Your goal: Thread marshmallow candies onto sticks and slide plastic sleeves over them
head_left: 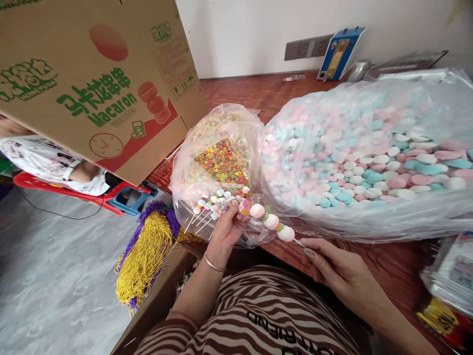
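Observation:
A marshmallow skewer (271, 221) slants across in front of me, with pale pink and white marshmallows and small green and orange rings threaded on a thin white stick. My right hand (334, 266) pinches the bare lower end of the stick. At the other end, my left hand (229, 224) closes its thumb and fingers by a pink and yellow piece on the skewer. Just behind the left hand, several smaller-looking skewers (207, 203) lie on a clear plastic bag (181, 162) of colourful rings (223, 162). A large clear bag (295, 113) of pink, white and blue marshmallows (395, 172) lies to the right.
A tall cardboard box (148, 133) stands at the left. Gold and purple bead strings (151, 251) hang beside an open carton (155, 296). A blue device (342, 54) leans by the wall sockets. Another person's sleeve (44, 158) shows near a red stool (40, 183).

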Demonstrator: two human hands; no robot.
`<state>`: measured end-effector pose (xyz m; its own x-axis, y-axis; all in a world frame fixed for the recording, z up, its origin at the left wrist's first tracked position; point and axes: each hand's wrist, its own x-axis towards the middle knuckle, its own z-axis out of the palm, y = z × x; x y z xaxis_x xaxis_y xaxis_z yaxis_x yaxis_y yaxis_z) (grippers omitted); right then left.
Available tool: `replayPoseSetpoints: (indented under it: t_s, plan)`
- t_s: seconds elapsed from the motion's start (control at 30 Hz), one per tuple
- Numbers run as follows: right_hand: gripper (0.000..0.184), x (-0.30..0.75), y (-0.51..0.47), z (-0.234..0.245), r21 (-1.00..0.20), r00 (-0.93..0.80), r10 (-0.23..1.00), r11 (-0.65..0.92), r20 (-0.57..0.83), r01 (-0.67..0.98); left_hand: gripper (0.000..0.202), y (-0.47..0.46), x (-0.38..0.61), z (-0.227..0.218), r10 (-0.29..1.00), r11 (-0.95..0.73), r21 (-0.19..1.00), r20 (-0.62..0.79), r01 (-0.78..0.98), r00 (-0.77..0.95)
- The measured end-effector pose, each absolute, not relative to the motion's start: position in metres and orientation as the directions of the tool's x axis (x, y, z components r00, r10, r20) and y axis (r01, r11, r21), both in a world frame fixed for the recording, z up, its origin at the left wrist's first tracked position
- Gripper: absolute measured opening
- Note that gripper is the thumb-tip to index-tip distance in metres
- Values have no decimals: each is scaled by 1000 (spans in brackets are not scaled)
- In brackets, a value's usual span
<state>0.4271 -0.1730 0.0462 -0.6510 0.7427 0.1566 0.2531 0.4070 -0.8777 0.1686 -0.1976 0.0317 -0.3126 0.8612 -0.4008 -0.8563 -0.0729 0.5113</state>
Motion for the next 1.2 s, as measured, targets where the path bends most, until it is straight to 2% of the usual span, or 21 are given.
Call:
replayPoseSetpoints:
  t_s: [0.17, 0.37, 0.47, 0.6, 0.8, 0.87, 0.97, 1.07, 1.13, 1.2]
  plan:
    - [19, 435, -173, 46, -785, -628, 730, 544, 269, 296, 33, -198, 169, 32, 829, -92, 518, -433, -850, -354]
    - [21, 445, -175, 44, -496, -636, 623, 771, 456, 399, 40, -199, 166, 34, 773, -155, 652, -388, -742, -502]
    - [22, 449, -177, 43, -397, -646, 586, 809, 489, 433, 47, -200, 166, 38, 754, -161, 726, -347, -669, -558]
    - [23, 452, -177, 43, -332, -625, 587, 809, 515, 485, 46, -201, 167, 43, 752, -153, 779, -307, -608, -583]
    - [19, 446, -179, 48, -429, -556, 656, 754, 510, 497, 42, -199, 168, 35, 789, -132, 811, -262, -570, -555]
    - [17, 444, -180, 49, -512, -516, 713, 701, 475, 497, 40, -199, 169, 30, 792, -134, 818, -251, -559, -557]
    - [15, 442, -183, 52, -690, -497, 802, 564, 329, 454, 39, -197, 172, 26, 795, -135, 827, -238, -545, -558]
    - [23, 440, -185, 52, -858, -489, 865, 332, 112, 391, 40, -196, 175, 27, 809, -126, 824, -236, -552, -538]
    - [31, 437, -186, 49, -941, -492, 867, 100, -77, 322, 39, -195, 178, 31, 824, -123, 825, -224, -551, -520]
    - [38, 434, -188, 45, -961, -521, 811, -175, -265, 216, 35, -194, 180, 35, 844, -140, 832, -184, -537, -504]
